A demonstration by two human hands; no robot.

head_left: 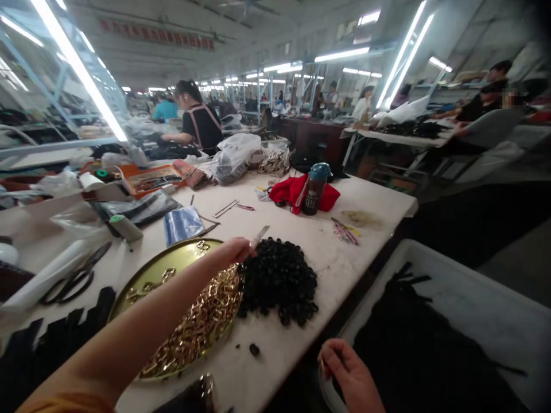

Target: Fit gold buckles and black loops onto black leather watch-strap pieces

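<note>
My left hand (236, 250) reaches across a round gold tray (150, 261) heaped with gold metal buckles (202, 312). Its fingers are closed at the edge of a pile of small black rings (279, 278). A pale, flat, blade-like strip (260, 234) shows right at those fingertips; whether they grip it is unclear. Low on the right, my right hand (350, 373) is curled with thumb and fingers pinched together beside a white bin (413, 252). What lies in that pinch is too small to name. Black straps (422, 338) fill the bin.
Large black scissors (80, 278) and black strips (60, 332) lie left of the tray. A thread cone (124, 228) stands behind. Farther back are a dark bottle (315, 189), red cloth (286, 192) and small snips (345, 231). One loose black ring (254, 349) lies nearer. People work at other tables.
</note>
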